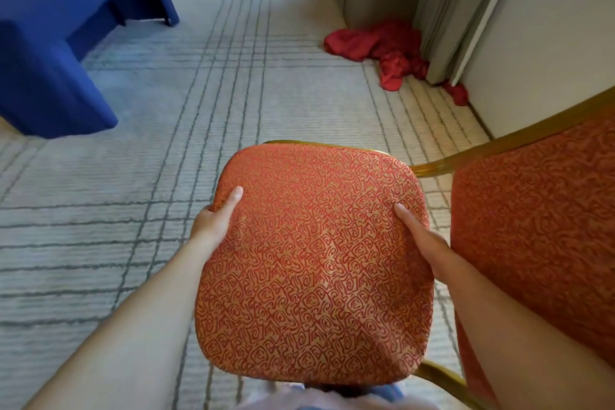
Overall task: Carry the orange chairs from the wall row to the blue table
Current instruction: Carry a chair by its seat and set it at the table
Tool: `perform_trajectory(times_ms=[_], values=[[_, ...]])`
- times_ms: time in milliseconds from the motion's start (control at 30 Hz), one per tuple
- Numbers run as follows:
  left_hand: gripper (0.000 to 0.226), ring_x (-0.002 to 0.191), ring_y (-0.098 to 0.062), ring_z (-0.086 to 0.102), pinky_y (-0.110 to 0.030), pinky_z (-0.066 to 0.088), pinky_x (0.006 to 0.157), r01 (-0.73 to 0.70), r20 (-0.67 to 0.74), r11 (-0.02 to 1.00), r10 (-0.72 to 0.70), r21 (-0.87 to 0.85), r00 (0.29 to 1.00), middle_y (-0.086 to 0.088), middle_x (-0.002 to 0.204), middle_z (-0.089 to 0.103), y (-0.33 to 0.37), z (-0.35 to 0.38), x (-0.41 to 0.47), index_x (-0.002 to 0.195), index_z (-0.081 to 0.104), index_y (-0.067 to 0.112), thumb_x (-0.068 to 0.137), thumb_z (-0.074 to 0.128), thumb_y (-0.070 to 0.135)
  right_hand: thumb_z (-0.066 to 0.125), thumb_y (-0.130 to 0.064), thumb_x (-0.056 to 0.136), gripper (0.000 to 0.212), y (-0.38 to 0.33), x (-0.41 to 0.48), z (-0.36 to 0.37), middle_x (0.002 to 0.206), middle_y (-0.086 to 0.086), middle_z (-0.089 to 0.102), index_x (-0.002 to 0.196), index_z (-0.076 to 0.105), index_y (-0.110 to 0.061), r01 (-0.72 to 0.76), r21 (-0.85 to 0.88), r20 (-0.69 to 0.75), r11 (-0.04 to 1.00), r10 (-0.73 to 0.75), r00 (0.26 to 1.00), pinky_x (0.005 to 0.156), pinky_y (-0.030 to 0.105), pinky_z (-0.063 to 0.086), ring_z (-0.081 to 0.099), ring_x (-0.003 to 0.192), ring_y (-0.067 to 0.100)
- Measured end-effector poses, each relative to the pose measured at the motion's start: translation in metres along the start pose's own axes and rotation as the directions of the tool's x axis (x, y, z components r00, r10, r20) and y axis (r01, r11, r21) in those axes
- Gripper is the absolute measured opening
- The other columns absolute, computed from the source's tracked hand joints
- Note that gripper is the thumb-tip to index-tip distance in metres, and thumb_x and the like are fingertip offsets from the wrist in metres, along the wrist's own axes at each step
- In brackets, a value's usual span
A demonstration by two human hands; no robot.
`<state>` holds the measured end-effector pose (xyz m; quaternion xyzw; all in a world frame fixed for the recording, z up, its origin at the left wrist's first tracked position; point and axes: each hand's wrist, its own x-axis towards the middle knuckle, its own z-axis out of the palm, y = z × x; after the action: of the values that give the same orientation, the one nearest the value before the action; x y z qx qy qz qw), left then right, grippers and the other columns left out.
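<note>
Closest to me, my left hand (213, 223) grips the left edge of the orange chair (312, 260). Its thumb lies on top of the seat, and the other fingers go under the edge, where I cannot see them. My right hand (422, 243) holds the right edge the same way. The seat faces up at me and the chair back (539, 210) sticks out to my right, with its gold frame (432, 166) showing. I think the chair is off the striped carpet (166, 160) and I am in the carrying step. Farther off, a red cloth (376, 43) lies on the floor by the wall (549, 27). The blue table (50, 27) is ahead on my left, well apart from the chair. Next I should turn left, walk over, and set the chair down beside it without bumping the table.
</note>
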<state>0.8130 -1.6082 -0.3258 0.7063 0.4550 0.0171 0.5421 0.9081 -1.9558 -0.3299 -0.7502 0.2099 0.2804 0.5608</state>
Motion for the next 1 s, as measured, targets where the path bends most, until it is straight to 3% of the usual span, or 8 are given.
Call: perform_trajectory(times_ms=[100,300,467,600,667,767,833,1000], values=[[0.083,0.118,-0.033,0.056,-0.033,0.040,0.089,0.001,0.007,1.000,0.000,-0.008,1.000,-0.018,0.128,0.060,0.031,-0.004,0.042,0.128,0.059,0.006,0.078,0.055,0.072,0.069,-0.077,0.062,0.093,-0.040,0.028,0.020,0.120,0.009,0.067,0.132,0.059,-0.016,0.002,-0.011,0.001,1.000,-0.002,1.000,0.104,0.042,0.045,0.062,0.109,0.028],[0.085,0.121,-0.032,0.053,-0.034,0.040,0.097,0.053,0.023,0.997,-0.052,-0.048,0.998,-0.017,0.131,0.057,0.070,0.015,0.131,0.131,0.056,0.005,0.077,0.057,0.071,0.072,-0.086,0.038,0.112,-0.106,0.114,0.052,0.110,0.008,0.072,0.126,0.064,-0.018,-0.053,-0.035,0.012,0.998,0.053,0.999,0.103,0.045,0.047,0.066,0.102,0.028],[0.080,0.114,-0.031,0.058,-0.031,0.041,0.087,0.042,-0.029,0.997,-0.044,-0.059,0.999,-0.015,0.122,0.062,0.140,0.036,0.232,0.122,0.062,0.006,0.077,0.057,0.072,0.073,-0.080,0.049,0.098,-0.199,0.210,0.083,0.105,0.007,0.073,0.122,0.066,-0.016,-0.009,-0.044,0.038,0.999,0.010,0.999,0.100,0.043,0.050,0.068,0.098,0.027],[0.108,0.108,-0.030,0.062,-0.039,0.048,0.097,0.076,-0.033,0.993,-0.079,-0.093,0.996,-0.014,0.118,0.066,0.192,0.047,0.295,0.121,0.064,0.010,0.051,0.054,0.092,0.073,-0.084,0.042,0.105,-0.276,0.280,0.096,0.107,0.007,0.073,0.123,0.066,-0.017,-0.002,-0.080,0.058,0.997,0.007,0.998,0.101,0.044,0.049,0.068,0.099,0.028],[0.101,0.104,-0.029,0.063,-0.040,0.049,0.095,0.091,-0.043,0.991,-0.095,-0.097,0.995,-0.013,0.113,0.068,0.207,0.050,0.321,0.119,0.065,0.010,0.056,0.056,0.089,0.074,-0.082,0.045,0.101,-0.303,0.305,0.106,0.106,0.007,0.074,0.122,0.066,-0.017,0.010,-0.081,0.080,0.997,-0.004,0.997,0.100,0.043,0.049,0.069,0.098,0.027],[0.094,0.105,-0.027,0.063,-0.036,0.048,0.093,0.094,-0.087,0.988,-0.105,-0.124,0.991,-0.008,0.110,0.067,0.233,0.047,0.358,0.118,0.065,0.011,0.061,0.058,0.084,0.075,-0.086,0.029,0.116,-0.338,0.341,0.129,0.104,0.007,0.074,0.122,0.067,-0.017,0.004,-0.094,0.110,0.996,0.007,0.994,0.100,0.044,0.050,0.069,0.097,0.028],[0.097,0.103,-0.026,0.063,-0.035,0.048,0.092,0.094,-0.108,0.987,-0.108,-0.129,0.988,-0.008,0.110,0.068,0.251,0.042,0.389,0.118,0.065,0.011,0.057,0.058,0.086,0.075,-0.085,0.030,0.115,-0.358,0.367,0.147,0.105,0.007,0.074,0.122,0.066,-0.017,-0.010,-0.097,0.139,0.995,0.024,0.990,0.100,0.044,0.050,0.069,0.097,0.028],[0.080,0.098,-0.024,0.061,-0.032,0.045,0.086,0.093,-0.142,0.992,-0.105,-0.087,0.984,-0.007,0.104,0.065,0.284,0.030,0.474,0.111,0.065,0.012,0.069,0.056,0.080,0.074,-0.085,0.032,0.113,-0.413,0.418,0.206,0.104,0.007,0.074,0.122,0.066,-0.018,-0.004,-0.094,0.180,0.996,0.021,0.983,0.099,0.043,0.051,0.070,0.096,0.027]])
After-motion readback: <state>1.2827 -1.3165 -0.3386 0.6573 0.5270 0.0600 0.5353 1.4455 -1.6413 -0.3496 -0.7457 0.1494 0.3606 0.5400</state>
